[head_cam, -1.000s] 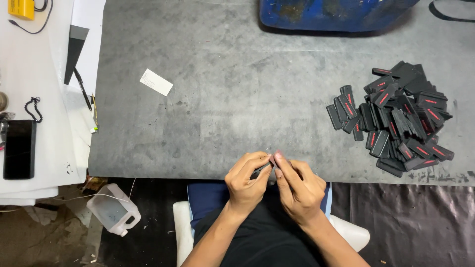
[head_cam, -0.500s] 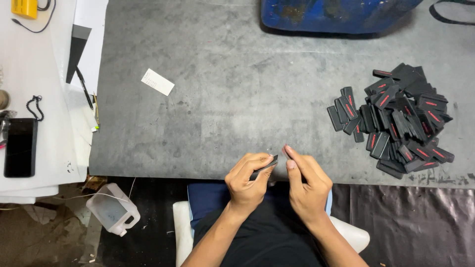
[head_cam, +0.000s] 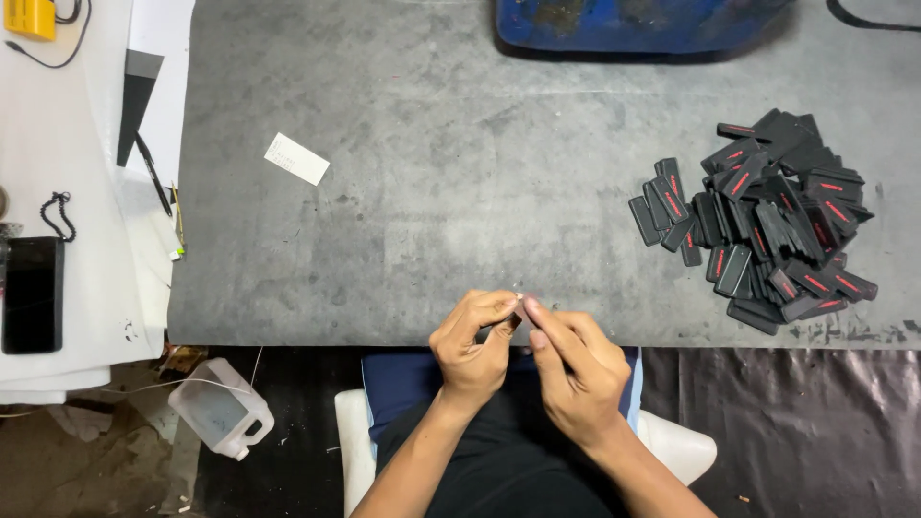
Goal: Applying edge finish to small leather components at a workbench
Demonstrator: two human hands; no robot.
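**Ana:** Head camera looks straight down on a grey worktop [head_cam: 460, 211]. Where are the hands?

**Ben:** Both are at the near edge, in the middle. The left hand [head_cam: 472, 347] has its fingers curled in, thumb and forefinger pinching a small dark piece [head_cam: 516, 314]. The right hand [head_cam: 574, 369] meets it fingertip to fingertip, its forefinger and thumb pressed onto the same piece from the other side. The piece is mostly hidden between the fingers, so its shape is hard to tell.

**Ana:** Any stock of parts?

**Ben:** A heap of flat black rectangular pieces with red marks [head_cam: 763, 225] lies on the right of the worktop, well apart from the hands. Some lie flat, others overlap at angles.

**Ana:** Labels or papers?

**Ben:** A small white rectangular slip [head_cam: 296, 158] lies tilted on the far left part of the grey surface. Left of that are white sheets [head_cam: 77, 192], with a black phone [head_cam: 32, 294] lying flat near the left edge and a yellow box [head_cam: 28, 17] in the top corner.

**Ana:** Anything else?

**Ben:** A blue tub [head_cam: 643, 23] sits at the far edge, and a clear plastic jug [head_cam: 221, 407] lies on the floor below the worktop, to the left of the person's lap.
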